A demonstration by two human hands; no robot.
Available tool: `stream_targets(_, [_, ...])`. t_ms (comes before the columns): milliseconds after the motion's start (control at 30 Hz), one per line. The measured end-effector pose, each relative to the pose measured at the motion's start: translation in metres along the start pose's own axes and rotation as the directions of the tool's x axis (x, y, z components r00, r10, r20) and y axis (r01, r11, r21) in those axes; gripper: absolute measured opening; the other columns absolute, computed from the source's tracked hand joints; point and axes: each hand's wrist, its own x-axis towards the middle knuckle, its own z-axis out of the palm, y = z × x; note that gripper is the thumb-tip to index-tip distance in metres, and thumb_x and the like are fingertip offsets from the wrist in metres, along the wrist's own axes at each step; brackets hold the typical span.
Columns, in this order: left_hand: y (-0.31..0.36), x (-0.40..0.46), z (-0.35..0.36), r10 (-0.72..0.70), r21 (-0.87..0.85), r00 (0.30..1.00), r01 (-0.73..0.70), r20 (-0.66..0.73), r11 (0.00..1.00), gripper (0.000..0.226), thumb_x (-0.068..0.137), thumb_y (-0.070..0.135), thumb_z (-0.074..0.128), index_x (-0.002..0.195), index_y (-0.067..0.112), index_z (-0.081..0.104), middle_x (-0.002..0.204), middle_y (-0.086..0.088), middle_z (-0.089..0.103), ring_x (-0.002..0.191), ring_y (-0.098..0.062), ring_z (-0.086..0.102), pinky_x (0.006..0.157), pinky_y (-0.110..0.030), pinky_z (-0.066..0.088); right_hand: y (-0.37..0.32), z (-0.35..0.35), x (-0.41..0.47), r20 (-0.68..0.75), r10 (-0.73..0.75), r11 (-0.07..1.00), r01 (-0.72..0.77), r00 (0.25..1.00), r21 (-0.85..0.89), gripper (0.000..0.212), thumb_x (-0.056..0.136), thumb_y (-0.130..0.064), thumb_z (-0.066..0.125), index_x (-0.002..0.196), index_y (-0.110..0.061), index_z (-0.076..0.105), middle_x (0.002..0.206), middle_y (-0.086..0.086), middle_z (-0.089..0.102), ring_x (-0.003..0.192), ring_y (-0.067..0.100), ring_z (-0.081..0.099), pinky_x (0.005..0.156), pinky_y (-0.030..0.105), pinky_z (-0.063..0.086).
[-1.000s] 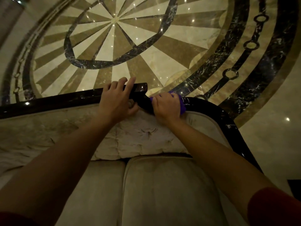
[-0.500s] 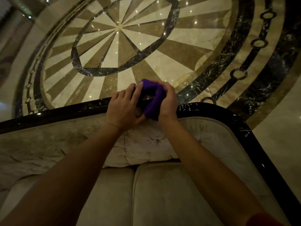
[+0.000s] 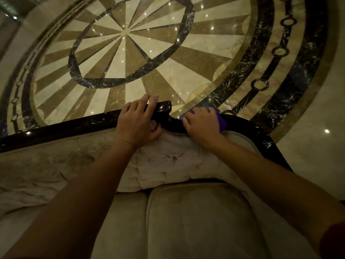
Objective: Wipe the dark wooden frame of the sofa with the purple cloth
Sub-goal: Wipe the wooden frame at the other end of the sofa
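The sofa's dark glossy wooden frame (image 3: 65,126) runs along the top of the backrest and curves down on the right. My left hand (image 3: 138,122) grips the raised end of the top rail, fingers draped over it and thumb on the cushion side. Just right of it, my right hand (image 3: 202,125) presses the purple cloth (image 3: 222,122) onto the lower curved section of the frame. Most of the cloth is hidden under my hand; only its right edge shows.
Below the frame are the tufted beige backrest (image 3: 168,161) and seat cushions (image 3: 196,221). Behind the sofa spreads a polished marble floor (image 3: 127,34) with a radial inlay and dark rings, dotted with light reflections.
My right hand has slid the cloth from the raised rail end, beside my left fingers, to the right and down onto the lower curved part. My left hand keeps its grip on the rail.
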Motion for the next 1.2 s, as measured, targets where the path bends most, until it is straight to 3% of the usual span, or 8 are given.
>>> stream_targets(233, [0.001,-0.003,0.013,-0.005,0.041,0.993,0.010,-0.118,0.999,0.068,0.087,0.056,0.053,0.137,0.010,0.052,0.119,-0.018,0.061,0.097,-0.038,0.059,0.085,-0.048,0.047,0.084,-0.019,-0.022,-0.087,0.205,0.979,-0.204,0.975,0.020,0.033,0.102,-0.037,0.049,0.120,-0.017,0.068,0.112,0.015,0.063,0.102,0.033,0.058,0.083,0.046,0.051])
stream_targets(400, [-0.001,-0.002,0.016,-0.015,0.036,0.988,0.021,-0.157,0.999,0.063,0.089,0.055,0.051,0.132,0.009,0.054,0.112,-0.018,0.062,0.091,-0.039,0.059,0.079,-0.046,0.047,0.048,-0.002,-0.025,-0.244,0.202,0.973,-0.222,0.949,-0.059,0.030,0.100,-0.035,0.049,0.111,-0.016,0.069,0.116,0.013,0.066,0.106,0.033,0.059,0.094,0.048,0.044])
stream_targets(567, [0.000,-0.001,0.013,-0.019,0.034,0.987,0.024,-0.160,0.999,0.062,0.089,0.054,0.050,0.131,0.009,0.055,0.110,-0.018,0.063,0.090,-0.039,0.060,0.079,-0.046,0.047,-0.039,0.018,0.000,-0.135,0.146,0.986,-0.133,0.980,0.099,0.029,0.101,-0.034,0.045,0.103,-0.018,0.070,0.112,0.007,0.070,0.106,0.028,0.061,0.098,0.046,0.040])
stream_targets(733, [0.001,0.001,0.017,-0.006,0.039,0.985,0.013,-0.175,0.999,0.060,0.091,0.052,0.050,0.133,0.010,0.055,0.113,-0.019,0.063,0.092,-0.039,0.060,0.079,-0.046,0.047,-0.083,-0.008,0.037,0.212,0.433,0.360,-0.383,0.876,0.851,0.035,0.104,-0.034,0.042,0.079,-0.026,0.065,0.088,0.003,0.071,0.088,0.027,0.067,0.082,0.048,0.054])
stream_targets(800, [0.000,0.001,0.017,-0.010,0.034,0.984,0.017,-0.177,0.999,0.059,0.092,0.052,0.049,0.134,0.010,0.054,0.114,-0.019,0.063,0.093,-0.039,0.059,0.080,-0.046,0.046,-0.078,-0.007,0.030,0.065,0.301,0.583,-0.237,0.951,0.777,0.032,0.109,-0.032,0.040,0.095,-0.023,0.068,0.094,0.004,0.071,0.088,0.024,0.066,0.076,0.041,0.050])
stream_targets(900, [0.001,-0.001,0.019,-0.025,0.025,0.976,0.031,-0.217,0.999,0.057,0.092,0.052,0.050,0.132,0.011,0.057,0.112,-0.018,0.063,0.092,-0.039,0.059,0.079,-0.045,0.045,-0.041,-0.002,0.011,0.044,0.055,0.967,-0.064,0.998,0.246,0.032,0.110,-0.035,0.038,0.119,-0.018,0.063,0.115,0.011,0.067,0.105,0.030,0.063,0.092,0.045,0.046])
stream_targets(1000, [0.010,-0.003,0.016,-0.079,-0.011,0.975,0.079,-0.207,0.997,0.056,0.092,0.052,0.048,0.131,0.013,0.056,0.112,-0.018,0.062,0.094,-0.039,0.058,0.084,-0.047,0.045,0.019,-0.017,-0.006,0.118,0.086,0.995,-0.080,0.989,-0.058,0.038,0.106,-0.038,0.041,0.132,-0.017,0.058,0.133,0.019,0.059,0.121,0.039,0.055,0.103,0.059,0.043])
stream_targets(1200, [0.061,-0.014,0.010,-0.424,-0.215,0.891,0.388,-0.160,0.896,0.061,0.090,0.045,0.053,0.142,0.015,0.048,0.140,-0.018,0.051,0.137,-0.038,0.041,0.122,-0.054,0.020,0.108,-0.038,-0.075,0.029,0.374,0.927,-0.375,0.927,0.013,0.047,0.109,-0.047,0.031,0.145,-0.019,0.043,0.140,0.021,0.051,0.122,0.043,0.053,0.095,0.058,0.052])
